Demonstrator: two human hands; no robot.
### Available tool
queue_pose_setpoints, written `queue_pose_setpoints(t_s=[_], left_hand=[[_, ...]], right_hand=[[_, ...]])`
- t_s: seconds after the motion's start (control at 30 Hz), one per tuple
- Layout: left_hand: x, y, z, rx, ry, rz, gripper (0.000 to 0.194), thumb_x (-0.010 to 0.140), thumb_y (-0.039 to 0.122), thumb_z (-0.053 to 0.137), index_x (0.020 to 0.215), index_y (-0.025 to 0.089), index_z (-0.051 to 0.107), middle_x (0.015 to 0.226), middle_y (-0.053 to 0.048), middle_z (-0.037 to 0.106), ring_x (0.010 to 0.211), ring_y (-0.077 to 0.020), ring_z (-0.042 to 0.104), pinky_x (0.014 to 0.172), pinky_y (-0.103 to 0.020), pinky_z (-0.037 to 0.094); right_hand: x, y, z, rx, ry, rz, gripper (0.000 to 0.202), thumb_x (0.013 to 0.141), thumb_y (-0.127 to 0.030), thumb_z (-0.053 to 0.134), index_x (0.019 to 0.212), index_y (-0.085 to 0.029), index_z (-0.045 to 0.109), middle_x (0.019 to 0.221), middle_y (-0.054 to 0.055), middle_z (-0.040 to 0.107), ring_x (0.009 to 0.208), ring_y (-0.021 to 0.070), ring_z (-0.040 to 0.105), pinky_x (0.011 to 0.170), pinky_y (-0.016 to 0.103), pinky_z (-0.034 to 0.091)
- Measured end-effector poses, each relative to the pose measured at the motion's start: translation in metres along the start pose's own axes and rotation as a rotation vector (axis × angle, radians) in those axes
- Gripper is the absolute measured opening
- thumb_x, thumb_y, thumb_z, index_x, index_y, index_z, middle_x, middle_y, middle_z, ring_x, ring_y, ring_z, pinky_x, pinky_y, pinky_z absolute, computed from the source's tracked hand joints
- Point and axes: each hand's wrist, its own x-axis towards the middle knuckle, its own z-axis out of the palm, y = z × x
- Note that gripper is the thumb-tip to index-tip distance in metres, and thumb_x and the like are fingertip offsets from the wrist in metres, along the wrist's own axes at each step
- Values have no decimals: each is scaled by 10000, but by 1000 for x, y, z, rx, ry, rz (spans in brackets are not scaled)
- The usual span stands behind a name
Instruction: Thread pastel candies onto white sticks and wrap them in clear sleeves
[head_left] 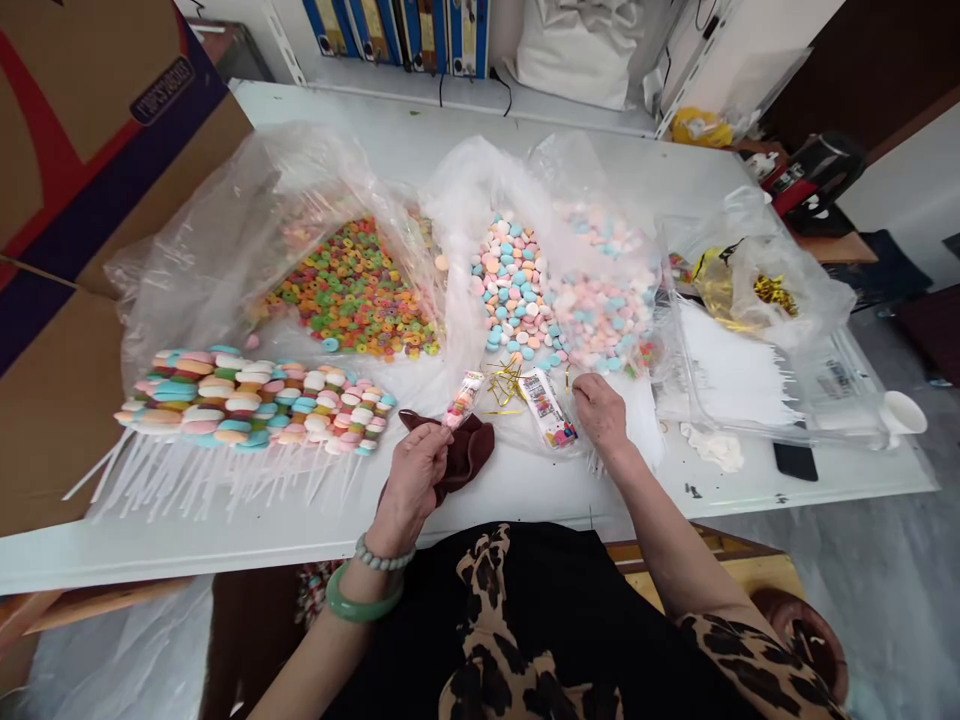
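My left hand [420, 460] is closed on the lower end of a small wrapped candy stick [463, 398], held upright above a dark brown cloth [472, 455]. To the right, my right hand [602, 412] is pinched, with a gold twist tie [568, 379] at its fingertips. Between the hands lie loose gold twist ties [507, 384] and a stack of printed clear wrappers [548, 405]. Rows of candy skewers [255, 400] on white sticks, made of pastel discs and coloured rings, lie at the left.
Behind are open plastic bags with ring candies [360, 285] and pastel disc candies [517, 285]. A clear tray [825, 405] with white sticks [731, 370] stands right, near a phone [795, 461] and paper cup [904, 412]. A large carton [97, 190] borders the left.
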Motion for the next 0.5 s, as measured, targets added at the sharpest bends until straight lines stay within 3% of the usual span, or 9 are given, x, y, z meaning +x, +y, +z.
queue_pose_setpoints(t_s=[0.13, 0.23, 0.37, 0.5], left_hand=[[3, -3, 6, -32, -16, -3, 306, 590, 324, 761, 603, 158, 504, 482, 94, 378, 357, 6, 223, 360, -158, 101], [2, -7, 15, -59, -17, -6, 368, 582, 370, 788, 602, 164, 482, 471, 103, 348, 359, 6, 211, 366, -162, 90], [-3, -14, 25, -84, -65, 20, 426, 591, 414, 806, 596, 173, 456, 467, 107, 325, 368, -1, 212, 379, -177, 102], [-6, -22, 24, -103, -113, 104, 374, 662, 442, 776, 649, 157, 534, 441, 96, 356, 382, -24, 256, 403, -195, 145]], right_hand=[[-5, -14, -13, 65, 118, 57, 229, 869, -192, 444, 834, -206, 670, 904, 57, 695, 825, 176, 604, 700, 263, 405], [-14, -47, -15, 229, 62, 110, 172, 833, -208, 489, 778, -223, 652, 802, 23, 683, 755, 172, 606, 689, 267, 416], [-38, -111, -2, 328, -154, -65, 169, 860, -258, 517, 724, -231, 613, 703, 4, 650, 691, 170, 586, 663, 269, 397], [-58, -151, 14, 170, -133, -220, 245, 921, -211, 416, 812, -204, 635, 747, 49, 667, 688, 176, 570, 637, 282, 347]])
